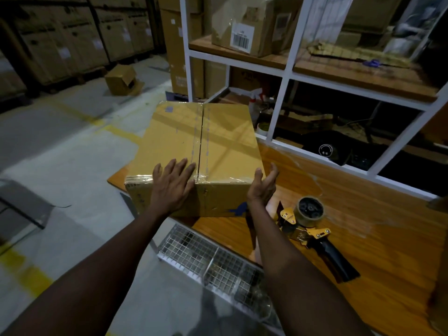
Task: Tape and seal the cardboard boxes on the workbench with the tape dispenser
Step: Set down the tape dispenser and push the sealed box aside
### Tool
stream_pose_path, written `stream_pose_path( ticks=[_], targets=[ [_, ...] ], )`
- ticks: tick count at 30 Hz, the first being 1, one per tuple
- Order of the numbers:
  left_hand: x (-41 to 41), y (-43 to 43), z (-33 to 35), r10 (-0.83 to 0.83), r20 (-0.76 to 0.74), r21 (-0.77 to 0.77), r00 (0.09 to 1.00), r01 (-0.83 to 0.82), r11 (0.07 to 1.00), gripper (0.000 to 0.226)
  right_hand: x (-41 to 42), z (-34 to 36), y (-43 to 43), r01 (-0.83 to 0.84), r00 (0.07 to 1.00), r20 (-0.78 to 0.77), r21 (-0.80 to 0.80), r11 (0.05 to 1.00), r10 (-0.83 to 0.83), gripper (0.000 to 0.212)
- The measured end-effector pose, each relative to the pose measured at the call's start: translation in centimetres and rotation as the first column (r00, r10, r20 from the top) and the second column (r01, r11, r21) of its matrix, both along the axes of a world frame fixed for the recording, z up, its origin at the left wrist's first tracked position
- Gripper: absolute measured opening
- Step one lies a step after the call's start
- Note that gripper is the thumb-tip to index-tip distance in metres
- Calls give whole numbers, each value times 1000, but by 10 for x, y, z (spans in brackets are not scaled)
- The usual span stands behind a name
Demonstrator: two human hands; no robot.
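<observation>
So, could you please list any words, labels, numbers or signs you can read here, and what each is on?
No text reads clearly.
barcode label on the shelf carton: bars only, print blurred.
blue stamp on the workbench box: too small.
round white emblem on the dark object below: no letters.
white labels on the far cartons: blurred.

Warehouse: stacked brown cardboard cartons (pixel 72 37) stand beyond the fingers (pixel 180 167), white metal-framed wooden shelving (pixel 287 72) to their right, yellow-lined concrete floor (pixel 60 146) left.

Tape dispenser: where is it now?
Head view, lower right: the tape dispenser lies on the workbench, just right of the right hand and cardboard box.
</observation>
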State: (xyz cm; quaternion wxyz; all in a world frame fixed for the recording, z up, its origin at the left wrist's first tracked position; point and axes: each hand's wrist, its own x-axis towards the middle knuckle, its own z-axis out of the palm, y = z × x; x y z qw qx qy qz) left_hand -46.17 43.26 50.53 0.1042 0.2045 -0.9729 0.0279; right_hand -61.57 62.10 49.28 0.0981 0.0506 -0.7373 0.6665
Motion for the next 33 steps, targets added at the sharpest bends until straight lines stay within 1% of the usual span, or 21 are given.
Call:
stream_pose_path(
  ticks=[2,4,6,8,9,11,14,15,18,19,20,22,23,24,25,26,27,28,30,31,33],
  targets=[
    [1,1,2,12,1,-12,1000,-12,1000,63,-2,-2,4,-27,999,26,-28,999,28,91],
    [3,2,2,32,8,-17,999,-31,999,64,-5,4,7,12,999,45,-97,995,-7,90],
    [3,3,-1,54,23,-5,998,-54,999,65,-11,16,9,65,996,-54,-137,988,-73,82],
    [2,2,-1,74,55,24,996,-75,997,68,-18,25,5,50,984,-164,-104,993,-67,73],
    [1,2,1,78,82,29,994,-80,996,70,-19,29,2,50,985,-162,-80,996,-63,72],
    [1,2,6,75,137,36,988,-81,996,69,-20,32,-3,87,990,-103,-59,994,-93,72],
    [1,-1,11,50,182,87,982,-67,994,68,-21,26,-6,106,990,-83,-93,990,-114,70],
    [1,-2,11,40,197,89,980,-58,994,68,-21,23,-5,112,992,-45,-99,989,-117,72],
    [2,-6,10,-2,209,72,978,-14,997,66,-12,5,1,160,979,140,-105,981,-145,82],
    [4,-8,11,-19,200,76,980,4,997,68,-5,1,1,172,976,147,-85,981,-158,83],
    [6,-10,10,-35,184,79,982,21,997,71,0,-1,-1,171,980,107,-47,984,-165,83],
    [15,-16,5,-64,134,75,989,54,996,77,5,1,-6,136,988,-86,70,988,-130,77],
    [21,-22,2,-73,103,71,992,66,995,76,5,3,-10,115,978,-190,161,980,-84,72],
    [27,-29,-1,-78,72,71,994,73,995,74,6,5,-15,97,968,-251,282,955,-24,65],
    [34,-37,-3,-78,43,75,996,75,994,71,8,6,-20,82,966,-257,422,903,33,59],
    [42,-46,-6,-76,8,76,997,76,994,68,10,5,-24,72,971,-229,544,836,65,53],
    [51,-57,-8,-77,-35,71,996,79,994,64,13,3,-26,75,976,-204,631,772,72,49],
    [60,-67,-11,-78,-82,64,994,84,994,61,16,0,-27,86,977,-199,685,724,72,44],
    [77,-90,-16,-69,-167,90,984,85,992,57,20,-5,-28,107,976,-208,720,686,67,36],
    [83,-100,-19,-52,-219,141,974,85,986,56,22,-5,-28,115,976,-209,723,681,58,34],
    [88,-114,-25,7,-362,326,932,119,938,53,27,-5,-30,125,980,-198,725,677,30,37]
  ],
)
